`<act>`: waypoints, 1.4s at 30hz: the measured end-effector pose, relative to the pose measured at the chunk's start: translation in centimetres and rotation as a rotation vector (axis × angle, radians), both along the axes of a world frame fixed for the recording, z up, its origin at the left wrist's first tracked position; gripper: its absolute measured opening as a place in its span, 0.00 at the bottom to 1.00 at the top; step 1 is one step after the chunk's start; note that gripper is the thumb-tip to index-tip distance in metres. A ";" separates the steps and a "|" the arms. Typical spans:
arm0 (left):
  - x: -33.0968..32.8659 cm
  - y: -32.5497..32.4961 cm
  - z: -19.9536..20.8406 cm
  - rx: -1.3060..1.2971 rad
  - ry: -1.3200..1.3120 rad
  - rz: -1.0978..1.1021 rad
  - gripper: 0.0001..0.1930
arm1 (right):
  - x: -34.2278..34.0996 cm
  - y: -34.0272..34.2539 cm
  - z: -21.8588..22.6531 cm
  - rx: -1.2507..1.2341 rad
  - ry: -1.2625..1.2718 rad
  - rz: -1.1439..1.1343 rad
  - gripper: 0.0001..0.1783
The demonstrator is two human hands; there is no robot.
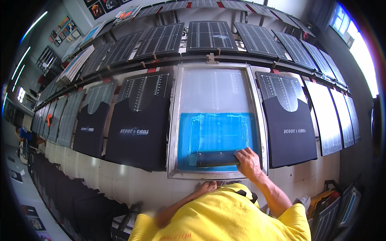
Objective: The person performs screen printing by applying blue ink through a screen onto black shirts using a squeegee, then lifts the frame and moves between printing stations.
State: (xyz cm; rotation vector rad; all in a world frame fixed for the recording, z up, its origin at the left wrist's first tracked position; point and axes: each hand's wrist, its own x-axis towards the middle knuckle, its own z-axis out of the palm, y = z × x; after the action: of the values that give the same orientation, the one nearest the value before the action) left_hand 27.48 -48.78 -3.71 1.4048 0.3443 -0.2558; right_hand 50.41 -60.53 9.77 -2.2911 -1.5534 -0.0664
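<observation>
A screen-printing frame [171, 132] with a pale mesh and a blue lower area lies in front of me. On the blue part, close to the near end, rests a dark, wide squeegee [215, 158]. My right hand [249, 162] is closed around the squeegee's right end. Just below the frame's near edge is my left hand [207, 187], its fingers curled; what they hold, if anything, is hidden. Black T-shirts lie on boards to either side: one on the left [134, 146], one on the right [292, 140], both with small light lettering on the chest.
Another black shirt [89, 134] lies farther left. Bare silvery boards [325, 116] stand to the right, and a row of dark printing boards [211, 37] runs beyond the frame. Dark garments [76, 197] are piled at lower left. A person [26, 134] is at the far left.
</observation>
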 end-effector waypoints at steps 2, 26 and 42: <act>0.0 0.0 -0.6 -0.010 -0.038 0.020 0.29 | 1.4 1.8 0.6 0.033 0.038 -0.013 0.15; 0.5 0.5 -1.3 0.107 0.034 -0.045 0.25 | -3.7 -3.3 -2.1 -0.193 -0.026 0.039 0.39; -0.5 2.2 3.3 0.165 0.084 -0.222 0.16 | -3.1 -6.0 -1.7 -0.092 0.168 -0.097 0.37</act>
State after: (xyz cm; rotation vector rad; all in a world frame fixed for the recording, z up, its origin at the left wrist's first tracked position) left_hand 27.00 -46.62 -0.43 1.6001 0.2832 -0.4782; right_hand 47.26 -66.52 8.12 -2.3739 -1.3885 0.1714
